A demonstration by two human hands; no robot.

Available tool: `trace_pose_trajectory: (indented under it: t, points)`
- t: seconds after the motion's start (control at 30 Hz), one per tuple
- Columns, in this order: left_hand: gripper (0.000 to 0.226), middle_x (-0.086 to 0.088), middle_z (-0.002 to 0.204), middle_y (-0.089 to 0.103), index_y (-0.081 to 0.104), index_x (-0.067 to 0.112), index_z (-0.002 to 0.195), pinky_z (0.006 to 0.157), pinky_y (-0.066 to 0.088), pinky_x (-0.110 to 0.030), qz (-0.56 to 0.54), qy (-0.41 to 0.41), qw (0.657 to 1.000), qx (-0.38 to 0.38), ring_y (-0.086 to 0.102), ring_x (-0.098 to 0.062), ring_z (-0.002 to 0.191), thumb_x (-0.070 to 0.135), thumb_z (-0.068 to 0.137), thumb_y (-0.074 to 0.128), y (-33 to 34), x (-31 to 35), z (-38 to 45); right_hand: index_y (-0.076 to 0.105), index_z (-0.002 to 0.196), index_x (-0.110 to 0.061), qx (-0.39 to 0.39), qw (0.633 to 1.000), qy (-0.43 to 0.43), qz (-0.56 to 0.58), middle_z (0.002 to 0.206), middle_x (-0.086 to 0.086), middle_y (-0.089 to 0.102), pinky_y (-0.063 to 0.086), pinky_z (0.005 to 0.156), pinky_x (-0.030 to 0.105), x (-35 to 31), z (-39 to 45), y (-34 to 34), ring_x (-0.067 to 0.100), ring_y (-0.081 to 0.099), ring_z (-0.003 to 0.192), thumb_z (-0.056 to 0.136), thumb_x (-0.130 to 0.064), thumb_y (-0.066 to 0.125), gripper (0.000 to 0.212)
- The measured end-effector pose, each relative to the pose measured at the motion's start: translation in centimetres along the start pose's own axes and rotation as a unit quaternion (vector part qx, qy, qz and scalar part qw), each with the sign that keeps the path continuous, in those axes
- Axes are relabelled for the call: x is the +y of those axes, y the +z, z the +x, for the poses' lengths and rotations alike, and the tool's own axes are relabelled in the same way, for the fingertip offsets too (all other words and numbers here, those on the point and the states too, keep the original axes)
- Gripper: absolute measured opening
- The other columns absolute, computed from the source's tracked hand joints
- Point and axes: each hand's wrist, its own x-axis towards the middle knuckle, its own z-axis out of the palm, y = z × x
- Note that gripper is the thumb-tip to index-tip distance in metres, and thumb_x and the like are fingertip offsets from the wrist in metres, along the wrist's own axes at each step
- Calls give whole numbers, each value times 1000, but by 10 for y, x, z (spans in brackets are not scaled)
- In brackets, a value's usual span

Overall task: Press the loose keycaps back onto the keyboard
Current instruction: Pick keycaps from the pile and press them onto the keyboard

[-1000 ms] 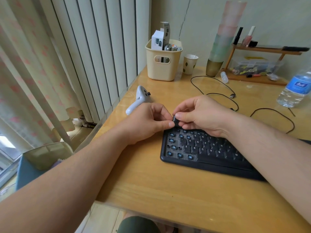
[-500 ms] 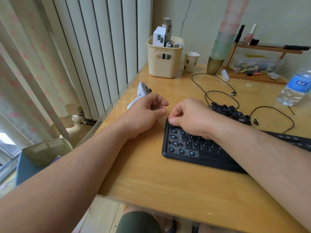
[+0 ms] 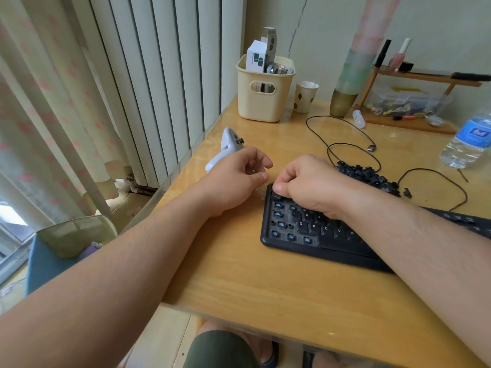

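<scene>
Right hand (image 3: 308, 181) curls over the keyboard (image 3: 318, 235) corner, hiding any keycap; left hand (image 3: 233, 179) loosely curled, empty.

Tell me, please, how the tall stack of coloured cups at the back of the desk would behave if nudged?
The stack of cups is tall and narrow, so probably tips easily. It looks like thin translucent plastic, likely light.

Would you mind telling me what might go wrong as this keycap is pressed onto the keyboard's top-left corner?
1. The right hand hides the cap on the black keyboard, so a tilted cap may go unnoticed and might bend the stem.
2. The left hand rests beside the keyboard without holding it; it may slide on the glossy wooden desk.
3. The right forearm lies near the pile of loose black keycaps and could scatter them.
</scene>
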Motion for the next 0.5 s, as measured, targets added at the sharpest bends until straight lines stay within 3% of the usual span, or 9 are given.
trace_pose_trajectory:
  t: [0.37, 0.5]
  points:
    - [16, 11, 88, 61, 67, 25, 110, 71, 55, -26, 1, 2, 1000, -1, 54, 0, 72, 14, 99, 66, -1, -1, 0, 73, 81, -27, 6, 998, -27, -55, 90, -10, 68, 44, 64, 24, -3, -2, 3, 9, 62, 86, 94, -27, 71, 14]
    - [16, 12, 88, 61, 67, 25, 112, 70, 54, -25, 8, 3, 1000, -3, 53, 3, 71, 14, 99, 66, -1, -1, -1, 76, 84, -24, -12, 998, 21, 51, 96, -2, 72, 53, 90, 41, 3, 3, -1, 21, 65, 98, 96, -24, 70, 13]
